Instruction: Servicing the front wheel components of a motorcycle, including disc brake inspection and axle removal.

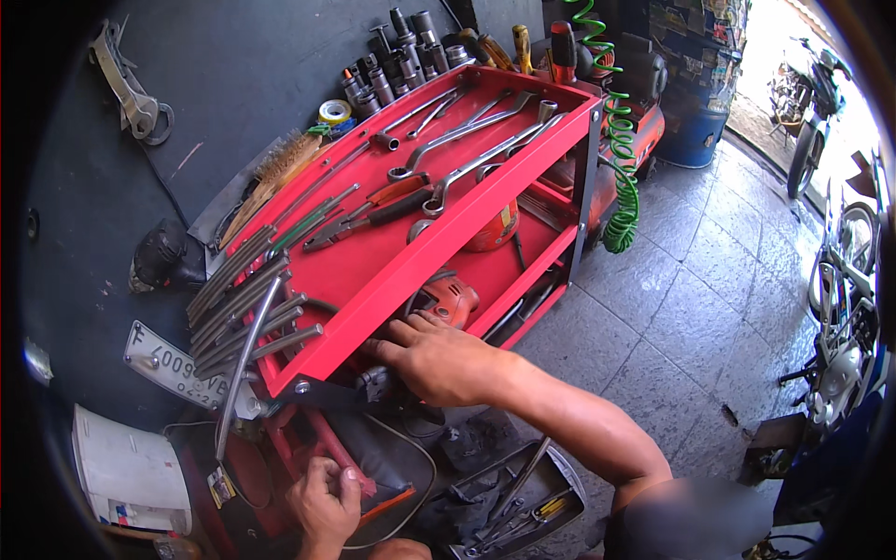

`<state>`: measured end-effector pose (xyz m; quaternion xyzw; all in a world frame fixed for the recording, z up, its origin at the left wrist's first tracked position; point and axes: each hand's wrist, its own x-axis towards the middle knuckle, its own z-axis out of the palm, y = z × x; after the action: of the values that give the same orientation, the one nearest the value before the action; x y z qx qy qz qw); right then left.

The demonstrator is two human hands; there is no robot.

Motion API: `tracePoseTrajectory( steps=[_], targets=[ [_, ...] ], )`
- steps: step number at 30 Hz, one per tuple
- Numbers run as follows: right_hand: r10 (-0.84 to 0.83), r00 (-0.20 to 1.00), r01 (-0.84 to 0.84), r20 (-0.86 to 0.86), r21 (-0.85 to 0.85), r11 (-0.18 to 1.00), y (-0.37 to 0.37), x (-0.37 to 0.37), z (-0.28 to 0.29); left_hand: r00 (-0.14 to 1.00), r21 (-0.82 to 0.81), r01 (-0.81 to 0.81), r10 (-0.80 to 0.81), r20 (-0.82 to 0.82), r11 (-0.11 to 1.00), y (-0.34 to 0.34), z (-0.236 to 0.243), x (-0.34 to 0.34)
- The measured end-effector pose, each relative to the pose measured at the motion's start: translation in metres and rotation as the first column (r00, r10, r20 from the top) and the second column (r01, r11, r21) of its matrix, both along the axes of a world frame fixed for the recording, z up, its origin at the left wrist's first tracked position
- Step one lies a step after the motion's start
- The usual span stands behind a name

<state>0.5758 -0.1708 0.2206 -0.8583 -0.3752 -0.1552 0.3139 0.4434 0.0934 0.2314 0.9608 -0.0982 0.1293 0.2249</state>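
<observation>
Right hand [446, 366] down at the red cart [373, 306] now, arm stretched in from the near right, fingers half curled and laid against an orange-red power tool [451, 301] on the lower shelf; from where I stand I can't tell whether the grip is clamped or merely resting, because the underside is hidden. That tool sits just below the cart's near rail, toward the left end. Over to the near left, the left hand [327, 499] is bunched, fingers folded and thumb pressed against them, just beside a red bar [329, 441]; whether anything small is tucked inside, I can't make out. Up top, a sheaf of metal rods [247, 308] juts over the cart's left end, pliers [373, 213] lie in the middle, and wrenches [476, 173] stretch toward the far right. Sockets [406, 61] crowd together beyond the far edge, screwdrivers [563, 51] stand at the far right corner, and a green coiled hose [621, 205] dangles beside it. Nearest us on the floor, right of the left hand, an open tray [567, 478] holds more tools.
</observation>
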Motion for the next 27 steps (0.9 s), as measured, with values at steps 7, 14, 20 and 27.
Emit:
tracePoseTrajectory(
  steps=[7, 14, 20, 27],
  targets=[
    [-0.64, 0.75, 0.656, -0.166, 0.309, 0.689, -0.13, 0.078, -0.045, 0.999, 0.016, 0.021, -0.022, 0.027, 1.0, 0.009, -0.006, 0.0],
    [-0.922, 0.364, 0.849, -0.128, -0.36, 0.386, -0.177, 0.152, -0.084, 0.999, -0.002, 0.038, -0.038, 0.019, 0.999, 0.011, -0.005, 0.002],
    [-0.951, 0.285, 0.882, -0.116, -0.356, 0.308, -0.172, 0.159, -0.091, 0.996, -0.023, -0.044, 0.041, -0.085, 0.999, 0.01, -0.001, -0.001],
    [-0.949, 0.274, 0.858, -0.153, -0.407, 0.313, -0.173, 0.162, -0.089, 0.996, -0.057, -0.037, 0.032, -0.088, 0.998, 0.011, -0.005, -0.001]
  ],
)
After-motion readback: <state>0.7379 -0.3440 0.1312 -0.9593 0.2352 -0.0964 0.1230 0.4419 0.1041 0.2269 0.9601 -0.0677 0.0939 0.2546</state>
